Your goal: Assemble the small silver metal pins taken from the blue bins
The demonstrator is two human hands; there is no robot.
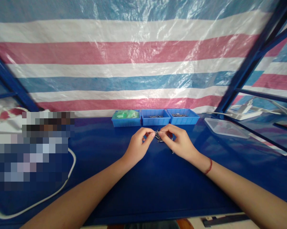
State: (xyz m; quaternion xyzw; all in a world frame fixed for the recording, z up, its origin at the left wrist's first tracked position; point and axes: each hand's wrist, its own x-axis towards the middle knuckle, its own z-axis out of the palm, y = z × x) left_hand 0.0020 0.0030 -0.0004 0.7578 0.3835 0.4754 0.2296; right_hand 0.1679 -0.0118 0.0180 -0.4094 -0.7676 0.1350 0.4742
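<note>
Both hands meet over the middle of a blue table [157, 184]. My left hand [137, 144] is closed in a pinch on a thin dark metal pin. My right hand [178, 141] is curled with its fingertips on the same small heap of dark metal pins [158, 136], which lies on the table between the two hands. A red string circles my right wrist. Just behind the hands stand three small blue trays in a row: the left tray [126, 118] holds green packets, the middle tray [155, 117] and the right tray [183, 116] hold dark metal pieces.
A clear plastic lid [226, 128] lies flat at the right. A white cable [50, 194] loops across the left of the table past a blurred-out area. A striped tarpaulin [134, 63] hangs behind, framed by blue metal bars [250, 60]. A white power strip [247, 111] sits far right.
</note>
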